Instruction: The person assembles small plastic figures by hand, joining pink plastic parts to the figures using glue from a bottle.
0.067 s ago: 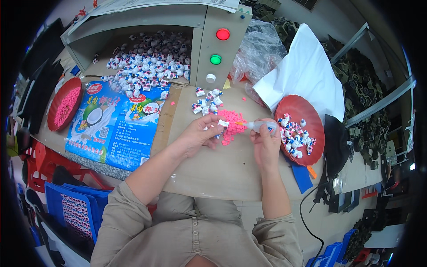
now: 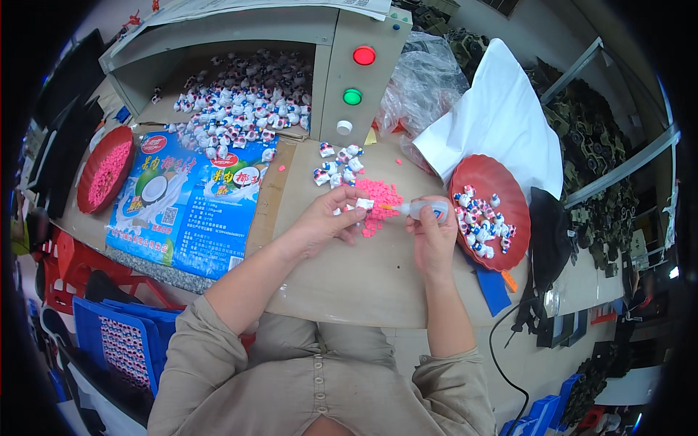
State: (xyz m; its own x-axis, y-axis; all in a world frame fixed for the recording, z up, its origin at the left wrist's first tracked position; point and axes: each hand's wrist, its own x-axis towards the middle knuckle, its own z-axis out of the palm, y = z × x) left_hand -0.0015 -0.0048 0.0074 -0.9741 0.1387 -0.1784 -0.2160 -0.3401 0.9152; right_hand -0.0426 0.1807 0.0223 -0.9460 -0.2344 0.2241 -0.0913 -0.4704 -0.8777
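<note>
Over the middle of the table (image 2: 356,287), your left hand (image 2: 331,221) is nearly closed, pinching one small white figurine (image 2: 366,204) between thumb and fingers, the others loosely curled below. Facing it, your right hand (image 2: 435,236) is wrapped around a small translucent bottle (image 2: 429,209), its narrow nozzle pointing left at the figurine; you cannot tell from this view whether tip and figurine touch. Just beyond and between your hands spreads a loose heap of pink pieces (image 2: 379,192), so the nozzle passes above its near part. Farther off, a cluster of figurines (image 2: 336,171) stands close past your left knuckles, limiting your reach there. To your right, the rim of a red bowl (image 2: 518,185) holding more figurines comes close to your right hand, leaving little sideways room; a blue strip (image 2: 493,292) lies below it at the table's near edge. Your easiest room is toward yourself, where brown tabletop runs between your forearms down to the near edge, just short of your shirt (image 2: 291,392). On your left, a blue printed sheet (image 2: 185,218) reaches from near that edge up to the opening of a beige machine (image 2: 363,33), and beyond it a second red bowl (image 2: 87,200) of pink pieces sits by the table's left edge.
</note>
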